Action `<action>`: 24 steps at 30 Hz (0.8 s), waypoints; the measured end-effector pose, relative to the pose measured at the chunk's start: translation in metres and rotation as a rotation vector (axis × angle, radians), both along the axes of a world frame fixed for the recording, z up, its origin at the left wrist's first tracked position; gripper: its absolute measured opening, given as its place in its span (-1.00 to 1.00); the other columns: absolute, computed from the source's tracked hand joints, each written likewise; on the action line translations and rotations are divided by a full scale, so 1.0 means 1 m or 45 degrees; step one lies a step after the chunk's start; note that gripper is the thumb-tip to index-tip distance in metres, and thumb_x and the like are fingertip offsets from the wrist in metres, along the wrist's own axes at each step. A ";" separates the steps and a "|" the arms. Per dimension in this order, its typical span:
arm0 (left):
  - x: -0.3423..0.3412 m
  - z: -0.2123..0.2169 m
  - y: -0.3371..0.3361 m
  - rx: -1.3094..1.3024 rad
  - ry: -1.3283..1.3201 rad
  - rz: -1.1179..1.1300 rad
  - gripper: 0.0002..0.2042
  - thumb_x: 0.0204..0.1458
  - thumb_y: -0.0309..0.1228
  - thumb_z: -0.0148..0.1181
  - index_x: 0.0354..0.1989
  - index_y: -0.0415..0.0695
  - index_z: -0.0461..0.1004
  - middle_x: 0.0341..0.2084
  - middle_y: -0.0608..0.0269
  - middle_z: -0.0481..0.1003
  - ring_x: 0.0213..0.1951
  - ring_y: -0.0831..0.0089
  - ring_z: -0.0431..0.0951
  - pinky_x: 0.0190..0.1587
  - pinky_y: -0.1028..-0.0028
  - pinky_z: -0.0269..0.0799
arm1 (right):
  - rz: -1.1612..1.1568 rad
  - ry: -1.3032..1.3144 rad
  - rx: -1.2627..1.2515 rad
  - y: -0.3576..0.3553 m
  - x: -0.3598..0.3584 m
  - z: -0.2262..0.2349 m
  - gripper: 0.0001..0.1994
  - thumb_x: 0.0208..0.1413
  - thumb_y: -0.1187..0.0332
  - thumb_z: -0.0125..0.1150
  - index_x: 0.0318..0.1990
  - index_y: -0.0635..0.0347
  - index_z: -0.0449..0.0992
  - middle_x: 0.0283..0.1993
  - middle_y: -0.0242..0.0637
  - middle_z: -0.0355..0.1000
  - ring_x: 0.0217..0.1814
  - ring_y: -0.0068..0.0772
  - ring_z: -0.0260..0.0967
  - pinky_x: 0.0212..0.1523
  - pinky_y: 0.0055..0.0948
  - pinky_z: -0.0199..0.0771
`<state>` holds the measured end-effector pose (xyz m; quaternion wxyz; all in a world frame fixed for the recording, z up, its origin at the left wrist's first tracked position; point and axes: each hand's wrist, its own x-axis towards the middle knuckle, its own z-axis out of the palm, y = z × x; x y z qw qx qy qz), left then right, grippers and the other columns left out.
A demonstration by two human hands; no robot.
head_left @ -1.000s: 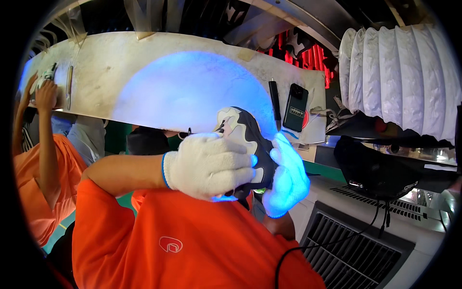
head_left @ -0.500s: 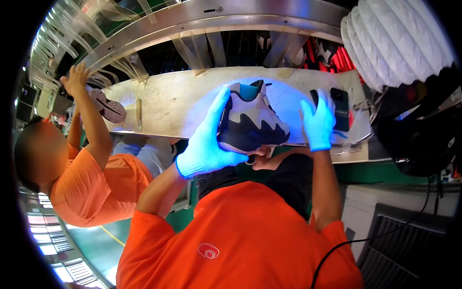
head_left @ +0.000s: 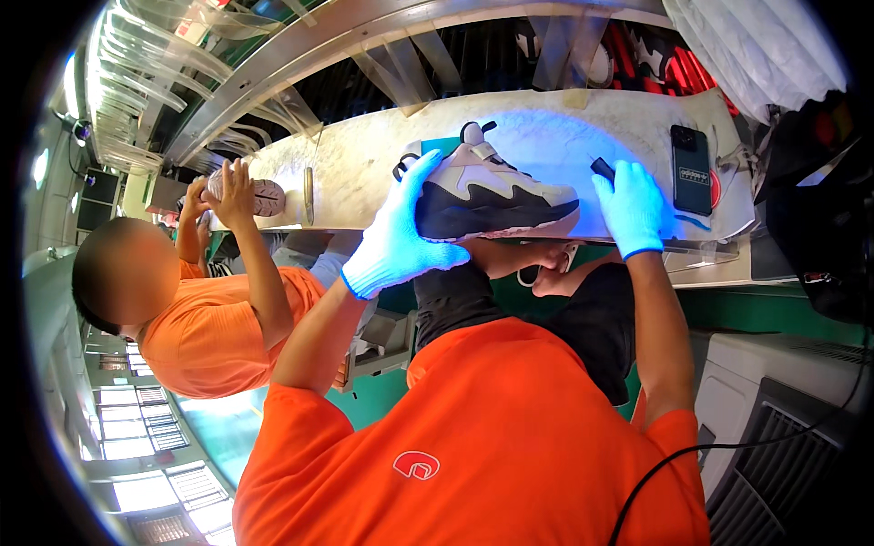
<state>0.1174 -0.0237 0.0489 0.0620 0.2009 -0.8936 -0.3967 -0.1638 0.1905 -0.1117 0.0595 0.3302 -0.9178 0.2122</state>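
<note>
A white and black sneaker (head_left: pixel 492 196) with a jagged dark midsole is held side-on above the near edge of the bench, its toe toward the right. My left hand (head_left: pixel 396 241), in a knit glove lit blue, grips it round the heel, thumb below and fingers behind. Farther right, my gloved right hand (head_left: pixel 633 209) is closed around a small black tool (head_left: pixel 602 169) with a thin tip. That tip points up and left, apart from the shoe. Whether the tool is a pen or something else does not show.
A dark phone (head_left: pixel 692 173) lies on the pale bench (head_left: pixel 364 150) right of my right hand. At left a knife-like tool (head_left: pixel 309 196) rests near a co-worker (head_left: pixel 228 309), whose hands hold another shoe (head_left: pixel 264 197). Clear strips (head_left: pixel 391 73) hang along the far metal frame.
The sneaker has turned from a tilted pose to a level side view. My right hand's black tool shows more clearly now. The co-worker's hands have come down to the other shoe.
</note>
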 end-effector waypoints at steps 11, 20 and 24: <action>-0.030 0.025 0.024 -0.171 0.004 -0.048 0.22 -0.28 -0.38 0.75 0.69 -0.04 0.16 0.59 -0.01 0.28 0.59 0.00 0.28 0.63 0.11 0.19 | 0.425 -2.146 -2.372 -0.095 0.037 0.098 -0.80 0.53 0.18 0.26 -0.15 0.04 0.54 -0.42 -0.40 0.53 -0.46 -0.33 0.49 -0.35 -0.22 0.54; -0.033 0.018 0.014 -0.300 0.041 -0.136 0.27 -0.25 -0.13 0.84 0.69 -0.06 0.15 0.58 -0.08 0.29 0.59 -0.03 0.31 0.61 0.06 0.21 | 0.278 -1.766 -2.395 -0.100 0.056 0.084 -0.59 0.62 -0.04 0.10 -0.21 0.06 0.47 -0.58 -0.41 0.33 -0.67 -0.45 0.27 -0.64 -0.36 0.33; -0.036 0.020 0.021 -0.315 -0.020 -0.089 0.28 -0.26 -0.08 0.85 0.70 -0.06 0.15 0.55 -0.11 0.32 0.56 -0.04 0.35 0.58 0.07 0.27 | 0.397 -2.135 -2.598 -0.108 0.075 0.108 -0.55 0.63 -0.13 0.03 -0.21 0.00 0.49 -0.50 -0.41 0.36 -0.63 -0.43 0.25 -0.59 -0.32 0.33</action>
